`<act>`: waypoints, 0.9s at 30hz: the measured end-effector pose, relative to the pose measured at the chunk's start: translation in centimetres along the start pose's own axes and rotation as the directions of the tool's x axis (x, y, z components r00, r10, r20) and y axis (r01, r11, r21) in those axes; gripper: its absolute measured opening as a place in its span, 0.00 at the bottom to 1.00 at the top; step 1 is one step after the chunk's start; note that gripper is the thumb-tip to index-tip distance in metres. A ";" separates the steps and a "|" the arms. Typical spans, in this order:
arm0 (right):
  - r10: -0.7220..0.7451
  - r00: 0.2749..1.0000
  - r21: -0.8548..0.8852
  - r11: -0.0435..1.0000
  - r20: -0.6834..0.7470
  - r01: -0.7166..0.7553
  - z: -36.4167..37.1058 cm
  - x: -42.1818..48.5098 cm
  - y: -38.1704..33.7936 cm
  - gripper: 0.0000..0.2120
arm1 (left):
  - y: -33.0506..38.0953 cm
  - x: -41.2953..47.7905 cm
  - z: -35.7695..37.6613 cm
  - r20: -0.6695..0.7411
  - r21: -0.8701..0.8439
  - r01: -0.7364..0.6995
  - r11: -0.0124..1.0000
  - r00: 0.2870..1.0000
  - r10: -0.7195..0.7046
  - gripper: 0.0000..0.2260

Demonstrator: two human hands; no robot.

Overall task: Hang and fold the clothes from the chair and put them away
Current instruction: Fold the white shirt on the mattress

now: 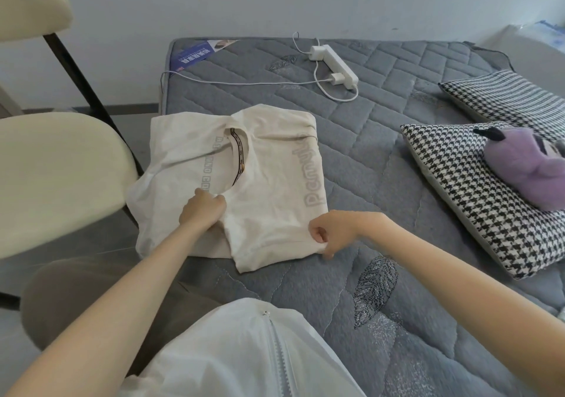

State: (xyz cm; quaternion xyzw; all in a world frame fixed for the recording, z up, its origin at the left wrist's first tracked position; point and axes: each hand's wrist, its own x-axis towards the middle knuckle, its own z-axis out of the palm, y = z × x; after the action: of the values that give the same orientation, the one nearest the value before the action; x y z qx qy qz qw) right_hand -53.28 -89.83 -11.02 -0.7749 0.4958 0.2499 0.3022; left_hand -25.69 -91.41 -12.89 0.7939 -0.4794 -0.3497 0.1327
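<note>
So, T-shirt (269, 182): cream, partly folded, lying at the mattress's (382, 158) left edge, one side spilling over it.
Left hand (203, 210): fingers curled, gripping fabric just below the collar.
Right hand (333, 233): pinching the folded shirt's near right corner.
Chair (55, 176): cream, just beside the left edge.
Power strip (334, 63): near the far edge.
Houndstooth pillows (458, 201): right edge, purple plush toy (526, 170) on the nearer one.

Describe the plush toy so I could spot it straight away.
Start at the grey quilted mattress. On its right side lie a far pillow and a near pillow, both houndstooth; the toy sits on the near one. It alone is purple and fuzzy.
</note>
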 end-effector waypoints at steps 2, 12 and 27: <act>-0.004 0.991 0.153 0.988 0.136 -0.017 -1.5 -0.2 0.5 0.16 | 1.2 0.3 0.2 0.016 0.016 -0.004 1.000 1.000 0.004 0.24; 0.408 0.745 0.672 0.737 -0.528 0.073 -4.2 5.5 4.6 0.08 | 5.6 4.1 1.2 -0.052 -0.020 -0.049 0.999 0.997 0.048 0.28; 0.649 0.741 0.983 0.161 -0.172 0.087 -16.1 17.8 10.5 0.17 | 13.5 6.2 10.8 0.297 0.140 -0.510 0.848 0.839 0.455 0.24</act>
State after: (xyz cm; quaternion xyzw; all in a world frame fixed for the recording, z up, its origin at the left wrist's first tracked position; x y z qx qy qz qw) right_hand -54.67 -115.81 -14.41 -0.3322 0.7470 -0.3008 0.4910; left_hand -40.23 -102.21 -15.92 0.6048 -0.7124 -0.3492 0.0687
